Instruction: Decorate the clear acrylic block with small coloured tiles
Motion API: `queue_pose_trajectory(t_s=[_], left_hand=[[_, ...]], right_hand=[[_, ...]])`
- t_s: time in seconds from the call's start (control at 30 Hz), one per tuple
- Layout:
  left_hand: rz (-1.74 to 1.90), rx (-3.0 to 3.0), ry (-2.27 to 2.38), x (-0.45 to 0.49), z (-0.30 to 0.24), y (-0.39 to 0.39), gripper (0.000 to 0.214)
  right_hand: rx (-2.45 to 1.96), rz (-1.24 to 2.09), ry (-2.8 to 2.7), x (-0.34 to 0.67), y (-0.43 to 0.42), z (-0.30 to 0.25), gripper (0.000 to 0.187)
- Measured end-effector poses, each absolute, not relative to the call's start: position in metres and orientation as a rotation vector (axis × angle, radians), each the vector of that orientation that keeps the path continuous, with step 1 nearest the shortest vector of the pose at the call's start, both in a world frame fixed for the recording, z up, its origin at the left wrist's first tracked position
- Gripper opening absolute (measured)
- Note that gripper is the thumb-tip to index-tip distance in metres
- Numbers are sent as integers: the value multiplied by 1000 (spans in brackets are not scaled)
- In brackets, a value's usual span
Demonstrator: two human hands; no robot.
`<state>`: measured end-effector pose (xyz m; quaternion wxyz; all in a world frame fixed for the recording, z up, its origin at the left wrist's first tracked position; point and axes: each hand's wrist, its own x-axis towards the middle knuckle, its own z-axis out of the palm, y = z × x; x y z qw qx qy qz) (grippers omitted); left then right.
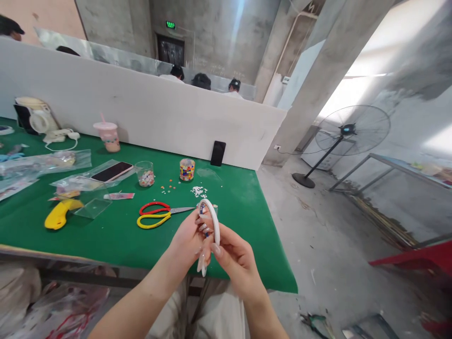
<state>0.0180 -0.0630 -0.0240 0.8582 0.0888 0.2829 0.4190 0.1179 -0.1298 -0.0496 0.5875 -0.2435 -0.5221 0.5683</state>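
Note:
Near the table's front edge, a thin white ring (215,220) with blue marks on its inner side stands on edge between my hands; it resembles a narrow roll of tape. My left hand (190,238) grips it from the left, fingers curled at its opening. With thumb and fingers, my right hand (237,254) pinches the lower rim. Just beyond lies a small heap of white chips (199,191). Scissors (155,215) with red and yellow handles point toward the ring. A mosaic-covered cup (187,170) stands farther back, beside a clear cup (145,175) of small pieces.
On the green table (243,212) are a yellow tool (58,215), a clear plastic piece (93,207), a pink phone (112,172) and a lidded drink (108,137). A black phone (218,153) leans on the white partition (158,113). A fan (348,130) stands right.

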Motion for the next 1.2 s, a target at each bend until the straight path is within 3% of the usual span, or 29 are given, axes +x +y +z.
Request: queue_pose_trajectory(t_s=[0.83,0.97,1.2], left_hand=[[837,-41,548,28,-21,-59,48],[826,32,564,25,-20,-61,45],[928,260,674,28,-46,-49,42]], right_hand=[[-490,1436,-1098,139,-134,-47,39],[-527,1347,-1267,145,-128,-62,46],[-733,928,-1541,137,-113,-85,27]])
